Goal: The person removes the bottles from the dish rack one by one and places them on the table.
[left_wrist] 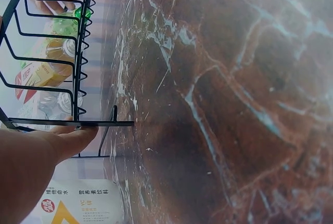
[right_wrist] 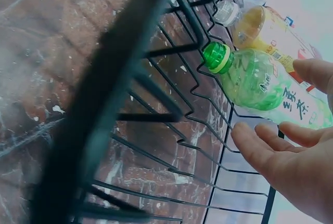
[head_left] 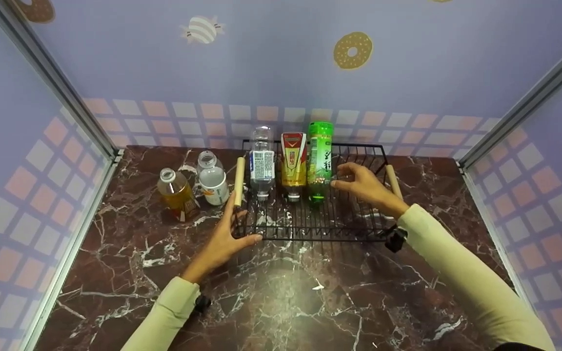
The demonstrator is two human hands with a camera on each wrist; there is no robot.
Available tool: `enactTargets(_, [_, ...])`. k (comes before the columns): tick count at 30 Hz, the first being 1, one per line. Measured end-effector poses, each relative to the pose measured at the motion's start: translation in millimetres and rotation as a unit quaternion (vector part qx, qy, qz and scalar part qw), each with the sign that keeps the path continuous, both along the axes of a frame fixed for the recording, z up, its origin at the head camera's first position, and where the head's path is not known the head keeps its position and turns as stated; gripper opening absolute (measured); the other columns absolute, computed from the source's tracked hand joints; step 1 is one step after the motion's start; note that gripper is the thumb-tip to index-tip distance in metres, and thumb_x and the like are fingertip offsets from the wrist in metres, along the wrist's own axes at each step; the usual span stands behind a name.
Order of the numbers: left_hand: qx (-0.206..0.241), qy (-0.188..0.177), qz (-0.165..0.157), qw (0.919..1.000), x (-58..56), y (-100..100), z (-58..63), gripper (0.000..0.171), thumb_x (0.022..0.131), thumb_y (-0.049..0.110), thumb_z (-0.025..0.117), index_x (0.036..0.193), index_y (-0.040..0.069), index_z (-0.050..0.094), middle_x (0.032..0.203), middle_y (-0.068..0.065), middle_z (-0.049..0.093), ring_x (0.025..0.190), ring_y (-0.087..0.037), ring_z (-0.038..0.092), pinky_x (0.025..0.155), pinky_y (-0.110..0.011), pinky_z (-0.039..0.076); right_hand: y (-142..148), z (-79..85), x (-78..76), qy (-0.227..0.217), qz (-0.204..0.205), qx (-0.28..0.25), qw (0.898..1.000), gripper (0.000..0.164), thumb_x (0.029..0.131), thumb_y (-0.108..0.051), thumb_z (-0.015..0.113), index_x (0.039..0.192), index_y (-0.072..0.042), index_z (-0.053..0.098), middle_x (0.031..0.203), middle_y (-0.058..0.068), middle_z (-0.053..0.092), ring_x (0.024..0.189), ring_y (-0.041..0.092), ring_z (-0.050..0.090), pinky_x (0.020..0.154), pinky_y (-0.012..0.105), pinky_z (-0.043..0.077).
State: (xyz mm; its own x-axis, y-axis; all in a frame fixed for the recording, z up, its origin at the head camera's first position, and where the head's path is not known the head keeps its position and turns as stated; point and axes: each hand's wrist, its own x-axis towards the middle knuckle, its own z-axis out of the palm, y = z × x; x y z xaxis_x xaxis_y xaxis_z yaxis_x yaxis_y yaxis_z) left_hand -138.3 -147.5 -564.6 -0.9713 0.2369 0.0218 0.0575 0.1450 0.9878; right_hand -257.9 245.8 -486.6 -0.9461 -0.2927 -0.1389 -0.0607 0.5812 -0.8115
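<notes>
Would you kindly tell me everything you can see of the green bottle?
The green bottle looks like see-through plastic, with its green cap on, a yellow-green ring at the neck and a green label bearing dark characters. It leans cap-down, base up, in the black wire rack, to the right of the yellow-and-red bottle in the head view. The right hand is close beside it; whether it touches is unclear.

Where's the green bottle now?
In the head view, the green bottle is in the black wire basket, between the yellow-red bottle on its left and the right hand.
</notes>
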Motion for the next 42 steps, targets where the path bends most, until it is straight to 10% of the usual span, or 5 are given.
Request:
enactTargets(27, [-0.005,0.011,0.014,0.9998,3.7,-1.1,-2.1,0.134,0.085,0.025,0.098,0.179,0.033,0.002,0.175,-0.034,0.026,0.157,-0.044,0.043,0.130,-0.067,0.029,-14.0,-5.5,-30.6,-0.008,0.022,0.035,0.999,0.087,0.096,-0.043,0.086,0.157,0.007,0.049,0.149,0.026,0.061,0.138,0.043,0.058,0.117,0.057,0.051])
enactTargets(42, [0.004,0.016,0.011,0.9998,1.3,1.3,-0.6,0.132,0.086,0.024,0.097,0.179,0.029,0.003,0.179,-0.031,0.013,0.157,-0.046,0.041,0.128,-0.071,0.029,-22.7,-11.6,-38.9,-0.023,0.016,0.041,0.999,0.100,0.097,-0.043,0.084,0.166,0.010,0.033,0.168,0.033,0.040,0.154,0.049,0.041,0.126,0.064,0.040])
